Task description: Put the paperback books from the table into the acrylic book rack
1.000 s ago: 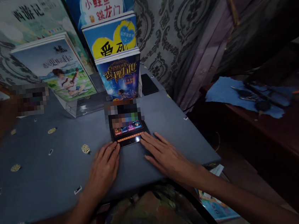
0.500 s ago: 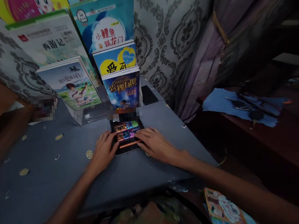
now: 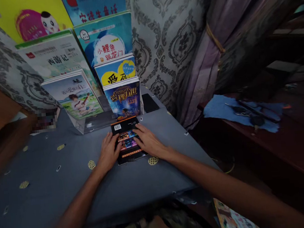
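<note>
A small dark book (image 3: 125, 126) with a barcode and bright cover pictures lies flat on the grey table (image 3: 52, 175), just in front of a clear display stand. My left hand (image 3: 109, 152) rests on the book's left edge with its fingers curled over it. My right hand (image 3: 148, 142) lies on the book's right side, fingers bent onto the cover. Both hands touch the book; it stays flat on the table.
The clear stand (image 3: 93, 122) holds several upright picture books, a blue one (image 3: 123, 97) at the front. A black phone (image 3: 150, 102) lies behind to the right. Patterned curtain at the back; a dark wooden surface with a blue cloth (image 3: 222, 108) stands on the right.
Both hands have slid forward from the book's near edge onto its cover and sides. The camera has tilted up, showing more of the upper books.
</note>
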`<state>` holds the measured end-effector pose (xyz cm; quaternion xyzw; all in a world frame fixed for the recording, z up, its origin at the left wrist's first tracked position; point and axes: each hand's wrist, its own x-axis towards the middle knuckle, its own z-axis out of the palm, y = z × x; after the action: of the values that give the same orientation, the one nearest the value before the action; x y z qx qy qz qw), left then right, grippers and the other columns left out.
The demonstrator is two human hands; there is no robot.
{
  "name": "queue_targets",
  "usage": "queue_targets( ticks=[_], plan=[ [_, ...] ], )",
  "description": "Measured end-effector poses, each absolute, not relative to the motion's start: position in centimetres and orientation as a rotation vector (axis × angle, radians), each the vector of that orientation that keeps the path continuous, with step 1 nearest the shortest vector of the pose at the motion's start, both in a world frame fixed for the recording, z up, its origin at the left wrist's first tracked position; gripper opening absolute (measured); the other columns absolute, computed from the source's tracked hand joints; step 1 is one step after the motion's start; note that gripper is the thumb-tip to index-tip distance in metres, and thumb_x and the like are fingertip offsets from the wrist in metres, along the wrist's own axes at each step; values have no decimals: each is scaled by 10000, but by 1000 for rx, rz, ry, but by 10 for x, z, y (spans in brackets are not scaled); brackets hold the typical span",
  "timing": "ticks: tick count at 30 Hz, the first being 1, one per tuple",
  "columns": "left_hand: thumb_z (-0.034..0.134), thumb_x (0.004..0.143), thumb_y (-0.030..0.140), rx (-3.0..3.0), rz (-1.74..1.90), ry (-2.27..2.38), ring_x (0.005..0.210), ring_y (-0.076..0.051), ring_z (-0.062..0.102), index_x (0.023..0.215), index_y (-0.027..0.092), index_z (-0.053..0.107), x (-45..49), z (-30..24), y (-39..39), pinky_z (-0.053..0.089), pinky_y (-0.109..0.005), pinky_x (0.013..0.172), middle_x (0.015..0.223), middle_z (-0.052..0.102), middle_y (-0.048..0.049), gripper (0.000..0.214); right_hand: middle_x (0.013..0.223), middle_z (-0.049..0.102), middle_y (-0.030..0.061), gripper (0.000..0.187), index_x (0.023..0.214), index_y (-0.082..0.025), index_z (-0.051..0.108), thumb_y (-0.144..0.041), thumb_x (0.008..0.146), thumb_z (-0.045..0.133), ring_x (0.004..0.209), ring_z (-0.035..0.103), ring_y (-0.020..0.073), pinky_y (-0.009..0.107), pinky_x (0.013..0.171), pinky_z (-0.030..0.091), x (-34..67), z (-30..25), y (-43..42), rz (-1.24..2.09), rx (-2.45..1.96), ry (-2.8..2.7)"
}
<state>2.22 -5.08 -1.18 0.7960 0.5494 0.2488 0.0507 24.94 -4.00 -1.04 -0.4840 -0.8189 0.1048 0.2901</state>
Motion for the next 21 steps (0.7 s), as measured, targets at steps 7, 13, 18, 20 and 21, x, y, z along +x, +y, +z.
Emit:
queue_targets(
  ticks=[7, 13, 18, 20, 21],
  plan=[
    [511, 948, 387, 2216, 846, 1582, 1422, -325, 452, 1319, 165, 619, 20, -5, -50, 322, -560, 1186, 1454, 567, -172, 446, 1464, 528, 218, 423, 1346, -97, 604, -283, 993, 466, 1355, 506, 331, 509, 1131, 420, 251, 1, -44, 222, -1462, -2178],
    [641, 853, 458, 1696, 1136, 1338, 1314, -306, 560, 1286, 170, 635, 18, 3, -45, 364, -497, 1168, 1351, 652, -139, 520, 1466, 519, 228, 435, 1368, -77, 586, -266, 997, 462, 1343, 510, 331, 492, 1129, 413, 248, 8, -48, 208, -1524, -2211],
    [799, 711, 454, 1183, 1264, 1245, 1138, -283, 665, 1296, 194, 605, 22, 7, -47, 566, -361, 881, 1393, 612, -134, 669, 1474, 518, 228, 441, 1370, -74, 586, -263, 999, 439, 1366, 482, 348, 528, 1127, 409, 249, 4, -46, 213, -1489, -2220],
    [833, 665, 377, 1025, 1268, 1277, 1056, -235, 693, 1275, 209, 604, 24, 8, -49, 565, -256, 727, 1352, 635, -121, 673, 1459, 542, 205, 425, 1355, -101, 602, -263, 994, 448, 1364, 484, 338, 530, 1120, 418, 250, 1, -45, 217, -1454, -2211],
    [843, 646, 339, 971, 1254, 1272, 1014, -213, 704, 1252, 209, 610, 25, 9, -49, 550, -217, 673, 1299, 664, -112, 662, 1448, 557, 193, 416, 1346, -114, 611, -262, 988, 458, 1358, 490, 334, 530, 1116, 423, 250, 1, -45, 220, -1433, -2208]
  ],
)
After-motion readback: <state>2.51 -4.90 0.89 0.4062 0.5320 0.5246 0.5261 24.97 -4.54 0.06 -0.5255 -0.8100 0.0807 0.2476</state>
